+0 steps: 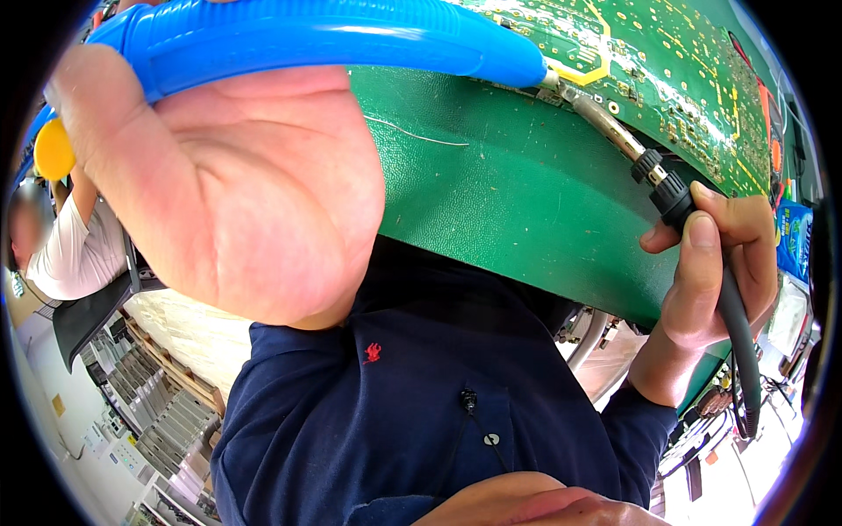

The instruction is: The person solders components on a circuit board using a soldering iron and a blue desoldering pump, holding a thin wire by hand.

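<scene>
My left hand point(254, 193) is wrapped round a blue solder sucker point(351, 39), its thumb near the yellow button at the rear. The sucker's pale nozzle reaches the edge of a green circuit board point(680, 74). In my right hand point(724, 263) is a soldering iron point(618, 131), gripped by its black handle with the cord trailing down. The iron's tip meets the board's near edge right beside the nozzle; whether the two touch, I cannot tell. Solder joints and yellow lines cover the board's visible face.
A thin silvery strand point(421, 133) lies on the green work surface point(500, 193). At the right stand a blue packet point(794, 241) and tangled cables point(710, 434). Far left, another person point(83, 250) sits by a black chair point(92, 316), with stacked grey items point(180, 438) below.
</scene>
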The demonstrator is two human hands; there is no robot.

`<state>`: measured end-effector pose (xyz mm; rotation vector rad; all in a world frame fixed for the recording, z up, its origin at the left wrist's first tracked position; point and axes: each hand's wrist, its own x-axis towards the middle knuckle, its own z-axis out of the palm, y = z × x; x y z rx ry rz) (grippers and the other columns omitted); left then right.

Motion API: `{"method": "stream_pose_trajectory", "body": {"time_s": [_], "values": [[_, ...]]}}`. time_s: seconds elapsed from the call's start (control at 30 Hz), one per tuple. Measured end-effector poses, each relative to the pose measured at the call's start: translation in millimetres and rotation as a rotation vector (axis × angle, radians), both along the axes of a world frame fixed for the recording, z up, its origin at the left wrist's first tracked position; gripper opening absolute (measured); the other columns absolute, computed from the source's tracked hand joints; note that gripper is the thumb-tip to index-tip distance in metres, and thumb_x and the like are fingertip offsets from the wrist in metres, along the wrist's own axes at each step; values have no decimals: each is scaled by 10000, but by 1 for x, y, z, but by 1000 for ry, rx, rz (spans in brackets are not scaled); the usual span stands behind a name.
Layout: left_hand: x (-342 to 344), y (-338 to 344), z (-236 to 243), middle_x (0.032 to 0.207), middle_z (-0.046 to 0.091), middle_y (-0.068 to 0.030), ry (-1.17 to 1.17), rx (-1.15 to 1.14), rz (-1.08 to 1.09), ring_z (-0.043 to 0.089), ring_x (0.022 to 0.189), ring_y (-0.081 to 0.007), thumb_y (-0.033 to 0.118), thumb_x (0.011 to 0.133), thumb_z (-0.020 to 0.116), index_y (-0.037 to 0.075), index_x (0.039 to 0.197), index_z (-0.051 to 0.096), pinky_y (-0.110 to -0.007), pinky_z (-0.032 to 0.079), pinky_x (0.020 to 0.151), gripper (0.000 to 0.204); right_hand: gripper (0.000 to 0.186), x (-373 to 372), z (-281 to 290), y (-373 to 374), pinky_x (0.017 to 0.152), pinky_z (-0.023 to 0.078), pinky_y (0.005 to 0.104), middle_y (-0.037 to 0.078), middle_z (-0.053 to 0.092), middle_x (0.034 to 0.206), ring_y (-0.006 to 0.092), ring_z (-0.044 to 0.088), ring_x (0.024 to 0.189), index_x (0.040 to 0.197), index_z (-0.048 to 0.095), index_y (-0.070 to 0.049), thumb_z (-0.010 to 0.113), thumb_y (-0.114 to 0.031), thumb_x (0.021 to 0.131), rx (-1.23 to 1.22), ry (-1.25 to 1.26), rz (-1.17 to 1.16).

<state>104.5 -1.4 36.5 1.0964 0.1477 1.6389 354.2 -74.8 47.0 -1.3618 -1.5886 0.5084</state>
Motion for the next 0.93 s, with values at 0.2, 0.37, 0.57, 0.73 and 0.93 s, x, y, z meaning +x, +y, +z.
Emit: {"method": "stream_pose_trajectory", "body": {"time_s": [0.2,0.37,0.57,0.73,0.93], "values": [[0,-1,1,1056,492,-168,2,-6,0,459,1066,-334,394,957,399,1,1066,498,-556,300,996,420,166,-1,0,0,497,430,211,95,533,671,150,571,488,877,566,93,520,-59,830,-8,7,-6],[-1,-2,1,1058,488,-172,5,-10,-1,457,1068,-335,394,956,400,-1,1067,497,-558,298,999,422,166,1,1,0,496,428,208,94,535,669,150,572,489,880,567,93,520,-58,830,-10,8,7],[-1,-3,1,1061,491,-168,7,-14,4,458,1068,-331,391,956,401,-1,1062,502,-558,296,1000,419,167,1,1,0,498,430,206,94,537,673,150,570,489,886,568,93,522,-58,831,-16,16,6],[-2,-3,1,1062,498,-165,-8,-21,-12,463,1064,-328,390,955,402,3,1061,502,-553,295,1001,413,169,0,1,0,500,432,208,94,537,674,149,570,490,885,567,92,529,-64,833,-9,11,14],[-4,-3,2,1071,507,-153,16,-2,-8,468,1063,-312,390,954,402,16,1088,484,-556,292,1002,406,166,-1,1,0,510,438,206,103,543,677,154,577,495,886,565,92,534,-62,833,6,-20,21]]}}
